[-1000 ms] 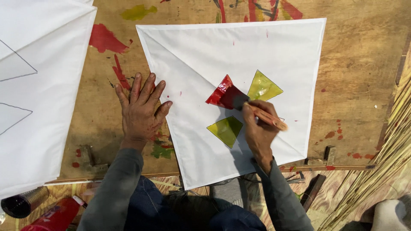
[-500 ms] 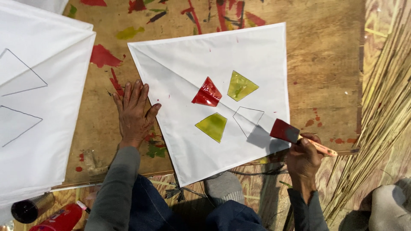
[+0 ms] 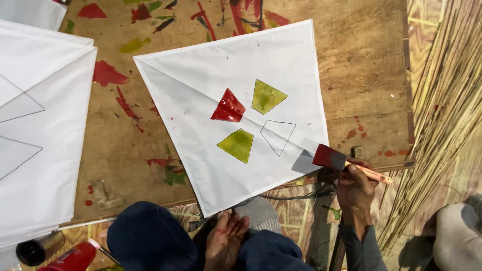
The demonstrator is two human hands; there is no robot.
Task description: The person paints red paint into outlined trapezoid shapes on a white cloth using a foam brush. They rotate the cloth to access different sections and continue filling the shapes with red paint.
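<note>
Head view: right hand (image 3: pixel 355 193) pinching flat brush (image 3: pixel 346 163) by its handle, red-loaded bristles held off white kite sheet (image 3: pixel 236 115) edge, likely to avoid smearing. Left hand (image 3: pixel 224 240) resting empty in lap, fingers loosely spread. Outlined trapezoid (image 3: pixel 277 135) unpainted.

1. Red container (image 3: pixel 70 259): lies at the bottom left edge, below the wooden board (image 3: pixel 361 65), on its side. Glossy red body with a pale neck or cap end pointing right (partly cut off by the frame edge, so its full shape cannot be told).
2. Dark cylindrical can (image 3: pixel 39 247): just left of the red container, tipped on its side, open dark mouth facing the camera, metallic wall.
3. Labels, signs, screens: none seen on either item or elsewhere in view.
</note>
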